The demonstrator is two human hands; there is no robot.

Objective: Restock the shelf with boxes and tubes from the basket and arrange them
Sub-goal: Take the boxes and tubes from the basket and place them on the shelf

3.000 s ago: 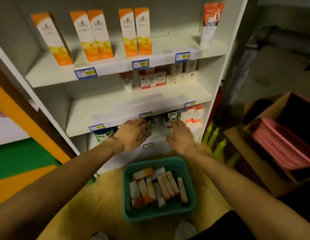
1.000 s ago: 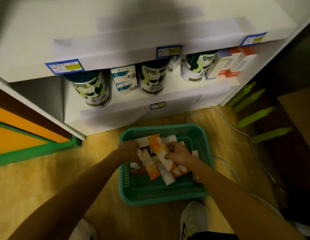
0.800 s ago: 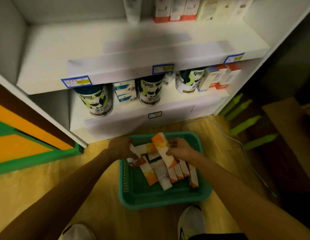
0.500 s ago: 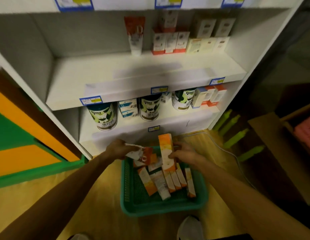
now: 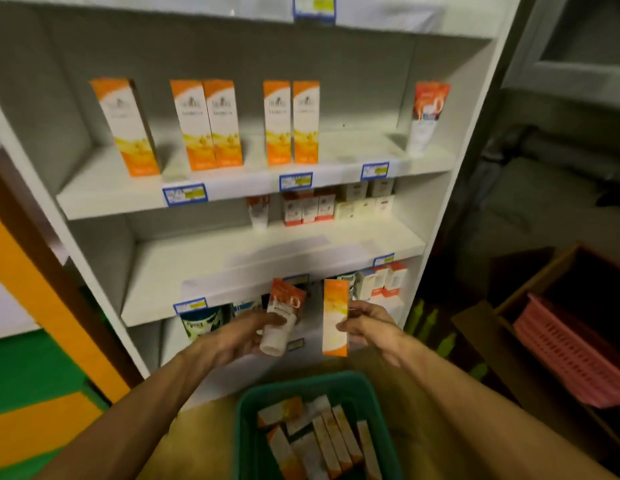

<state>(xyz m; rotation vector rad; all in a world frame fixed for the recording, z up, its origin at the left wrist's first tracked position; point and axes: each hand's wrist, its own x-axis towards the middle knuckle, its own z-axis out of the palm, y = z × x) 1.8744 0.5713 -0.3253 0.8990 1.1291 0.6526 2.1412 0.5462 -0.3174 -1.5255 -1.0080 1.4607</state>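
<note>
My left hand (image 5: 239, 336) holds an orange-and-white tube (image 5: 280, 317) upright, cap down, in front of the lowest shelf. My right hand (image 5: 367, 325) pinches a tall orange-and-white box (image 5: 334, 317) beside it. Below them the green basket (image 5: 246, 403) stands on the floor with several more boxes and tubes (image 5: 322, 441) lying in it. The white shelf unit (image 5: 274, 247) carries several tall orange boxes (image 5: 211, 124) and one tube (image 5: 426, 116) on an upper shelf, and a tube (image 5: 258, 211) with small boxes (image 5: 308, 207) on the middle shelf.
Round cans (image 5: 201, 320) and small boxes (image 5: 384, 280) stand on the lowest shelf behind my hands. A brown crate with a pink basket (image 5: 571, 351) sits at the right. An orange-and-green panel (image 5: 31, 306) lies to the left of the shelf.
Both hands rose out of the basket, the left with the tube and the right with the box. My view tilted up from the basket to the upper shelves.
</note>
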